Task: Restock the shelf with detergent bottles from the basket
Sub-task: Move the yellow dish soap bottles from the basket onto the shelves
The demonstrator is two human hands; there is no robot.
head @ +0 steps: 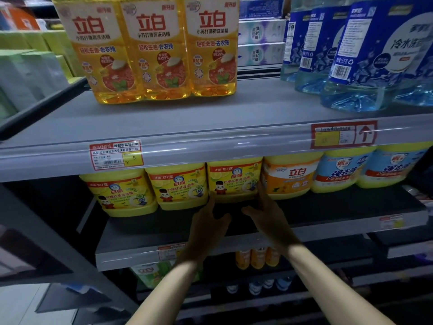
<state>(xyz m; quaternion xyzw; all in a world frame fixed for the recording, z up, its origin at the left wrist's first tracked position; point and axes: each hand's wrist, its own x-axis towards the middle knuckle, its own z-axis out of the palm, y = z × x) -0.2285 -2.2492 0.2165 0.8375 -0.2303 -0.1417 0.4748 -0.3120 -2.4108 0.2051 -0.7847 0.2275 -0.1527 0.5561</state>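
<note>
Yellow detergent bottles stand in a row on the middle shelf (304, 214), and both hands reach to the third bottle (234, 181) from the left. The left hand (208, 221) meets its lower left corner; the right hand (269, 214) has fingers against its right side, between it and the orange-label bottle (290, 177) beside it. Each grip is wide, thumbs spread in front of the base, so the bottle sits between the two hands with its base on the shelf. Two matching bottles (150, 191) stand to its left and blue-label bottles (365, 170) further right. On the top shelf (164, 127) are three amber bottles (152, 50) and several blue jugs (365, 55). No basket is in view.
</note>
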